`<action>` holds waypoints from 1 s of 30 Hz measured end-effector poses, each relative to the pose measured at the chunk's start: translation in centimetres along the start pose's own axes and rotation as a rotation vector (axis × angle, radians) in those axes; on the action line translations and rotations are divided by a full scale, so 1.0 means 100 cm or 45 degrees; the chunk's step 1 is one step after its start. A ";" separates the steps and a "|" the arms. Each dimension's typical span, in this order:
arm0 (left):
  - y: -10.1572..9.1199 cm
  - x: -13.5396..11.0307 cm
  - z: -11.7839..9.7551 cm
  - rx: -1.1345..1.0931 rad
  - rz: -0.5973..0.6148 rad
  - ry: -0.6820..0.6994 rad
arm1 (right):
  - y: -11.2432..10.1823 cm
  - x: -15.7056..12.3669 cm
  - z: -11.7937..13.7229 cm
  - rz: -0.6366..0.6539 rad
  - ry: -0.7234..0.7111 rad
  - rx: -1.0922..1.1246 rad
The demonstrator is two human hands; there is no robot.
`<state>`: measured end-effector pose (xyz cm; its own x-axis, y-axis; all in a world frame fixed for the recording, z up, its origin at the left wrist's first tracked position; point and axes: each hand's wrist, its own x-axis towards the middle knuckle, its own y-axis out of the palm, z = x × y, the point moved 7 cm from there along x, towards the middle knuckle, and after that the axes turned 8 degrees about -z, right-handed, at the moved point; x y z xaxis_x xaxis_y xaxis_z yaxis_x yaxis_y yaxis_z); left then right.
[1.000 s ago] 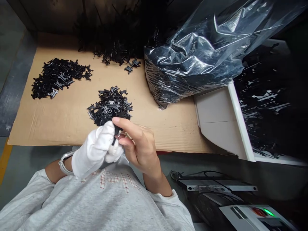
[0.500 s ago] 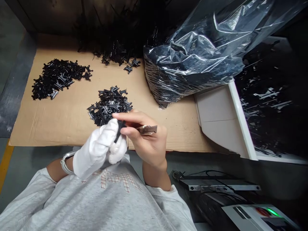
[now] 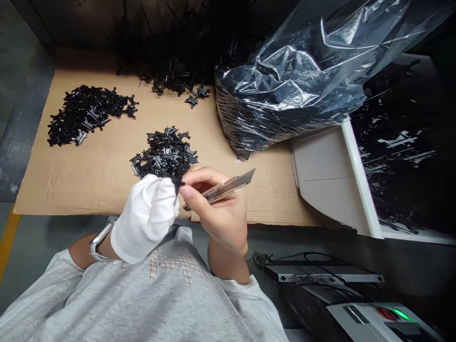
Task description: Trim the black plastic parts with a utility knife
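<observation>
My left hand [image 3: 143, 216], in a white glove, is closed on a small black plastic part [image 3: 177, 183], most of which the fingers hide. My bare right hand [image 3: 225, 219] grips a thin metal utility knife [image 3: 230, 186] lying across the palm. Its narrow tip pokes out below the thumb, close to the glove. Right thumb and forefinger also meet the edge of the black part. Just beyond both hands is a heap of similar black parts [image 3: 164, 154] on the cardboard.
Cardboard [image 3: 89, 183] covers the worktop. Another heap of black parts [image 3: 90, 111] lies left, and more parts [image 3: 171, 78] lie at the back. A full clear plastic bag [image 3: 285, 99] stands right, beside a white-edged bin [image 3: 361, 180]. A machine with a green light [image 3: 402, 313] sits lower right.
The knife has swung in my right hand, so more of its length shows and its tip appears below the thumb. My left hand has turned, its fingers now curled more over the black part.
</observation>
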<state>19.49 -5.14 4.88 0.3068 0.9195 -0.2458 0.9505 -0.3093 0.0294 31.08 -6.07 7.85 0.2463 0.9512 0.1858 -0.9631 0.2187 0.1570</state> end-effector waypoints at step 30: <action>-0.012 0.037 0.051 -0.302 0.067 -0.144 | 0.003 0.007 -0.031 0.229 0.016 -0.326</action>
<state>19.22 -2.61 -1.03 0.3611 0.8665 -0.3446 0.9225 -0.2779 0.2680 30.57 -4.68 4.99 0.0698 0.9819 0.1763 -0.9876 0.0930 -0.1269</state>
